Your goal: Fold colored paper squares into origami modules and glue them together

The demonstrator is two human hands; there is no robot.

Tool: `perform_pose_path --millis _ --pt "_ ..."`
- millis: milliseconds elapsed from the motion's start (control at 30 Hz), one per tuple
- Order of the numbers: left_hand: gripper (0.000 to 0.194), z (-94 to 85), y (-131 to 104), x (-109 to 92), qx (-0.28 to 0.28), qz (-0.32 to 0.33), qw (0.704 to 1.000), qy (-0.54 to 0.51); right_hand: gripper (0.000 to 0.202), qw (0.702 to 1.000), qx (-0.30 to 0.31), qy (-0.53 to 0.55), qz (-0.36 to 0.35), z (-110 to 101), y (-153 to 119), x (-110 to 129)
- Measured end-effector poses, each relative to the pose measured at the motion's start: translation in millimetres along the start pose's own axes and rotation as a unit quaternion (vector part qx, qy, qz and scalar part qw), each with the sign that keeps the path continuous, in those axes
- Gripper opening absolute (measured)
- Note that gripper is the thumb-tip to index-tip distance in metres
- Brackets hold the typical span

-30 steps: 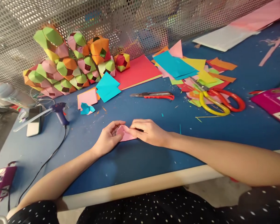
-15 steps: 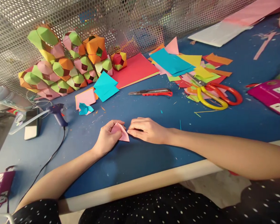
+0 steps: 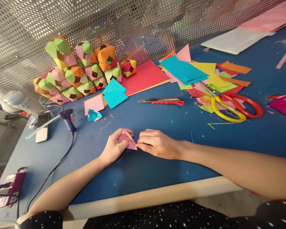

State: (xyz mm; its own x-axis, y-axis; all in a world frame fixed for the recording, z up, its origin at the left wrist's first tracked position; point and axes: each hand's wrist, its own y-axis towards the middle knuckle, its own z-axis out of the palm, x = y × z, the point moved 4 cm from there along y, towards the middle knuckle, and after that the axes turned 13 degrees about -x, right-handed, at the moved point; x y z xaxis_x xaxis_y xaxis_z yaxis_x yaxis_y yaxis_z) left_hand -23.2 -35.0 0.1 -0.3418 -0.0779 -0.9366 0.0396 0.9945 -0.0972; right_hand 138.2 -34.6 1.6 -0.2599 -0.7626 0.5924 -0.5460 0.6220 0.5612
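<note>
My left hand [image 3: 114,147] is closed on a small folded piece of pink paper [image 3: 131,143], its thumb pressed on the near face. The paper comes to a point on the right. At that point, my right hand [image 3: 159,143] has its fingers curled and pressed together, and its fingertips meet the paper's corner. Beyond the hands lies a small folded blue paper piece [image 3: 94,115] beside pink paper squares [image 3: 94,104] and blue paper squares [image 3: 114,93]. A red box cutter [image 3: 166,101] rests on the blue table [image 3: 152,178].
Folded paper balls [image 3: 73,74] are stacked against a perforated metal panel [image 3: 143,19]. Red sheets [image 3: 145,76] lie beside them. Scissors [image 3: 240,109] rest on colourful paper scraps [image 3: 205,70]. At left are a glue gun [image 3: 68,120], a phone [image 3: 43,127] and a magenta power strip [image 3: 14,187].
The view has shifted, so everything appears farther right and a little lower. My right fingertips have come against the corner of the pink paper, which my left hand still holds.
</note>
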Motion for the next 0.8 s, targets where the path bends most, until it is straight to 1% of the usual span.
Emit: perform_pose_path --millis 167,300,400,533,633,700,767,800 --pt "0.027 -0.5 0.0 0.0 -0.017 0.015 0.999 0.022 0.027 1.000 -0.012 0.004 0.017 0.5 0.7 -0.8" --pt "0.032 2.1 -4.7 0.6 -0.024 0.052 0.996 0.071 0.027 0.999 -0.034 -0.014 0.038 -0.3 1.5 1.7" --pt "0.036 5.2 -10.0 0.3 -0.028 0.088 0.992 0.081 0.025 0.996 -0.056 -0.056 0.032 0.2 1.9 6.1" --pt "0.029 9.1 -15.9 -2.8 -0.027 0.136 0.988 0.071 0.020 0.993 -0.076 -0.081 0.027 3.9 0.7 9.1" --pt "0.031 10.4 -17.2 -5.6 0.000 0.134 0.988 0.074 0.023 0.994 -0.084 -0.067 0.027 5.5 -0.2 7.1" --pt "0.039 8.2 -17.7 -10.4 0.021 0.143 0.987 0.071 0.023 0.993 -0.093 -0.049 0.059 4.5 0.5 2.2" --pt "0.045 1.9 -21.3 -18.4 0.027 0.179 0.980 0.086 0.022 0.989 -0.099 -0.019 0.112 2.9 2.0 -4.1" --pt "0.046 -2.9 -25.4 -22.6 0.026 0.197 0.975 0.103 0.023 0.986 -0.099 -0.003 0.135 2.4 2.7 -6.5"
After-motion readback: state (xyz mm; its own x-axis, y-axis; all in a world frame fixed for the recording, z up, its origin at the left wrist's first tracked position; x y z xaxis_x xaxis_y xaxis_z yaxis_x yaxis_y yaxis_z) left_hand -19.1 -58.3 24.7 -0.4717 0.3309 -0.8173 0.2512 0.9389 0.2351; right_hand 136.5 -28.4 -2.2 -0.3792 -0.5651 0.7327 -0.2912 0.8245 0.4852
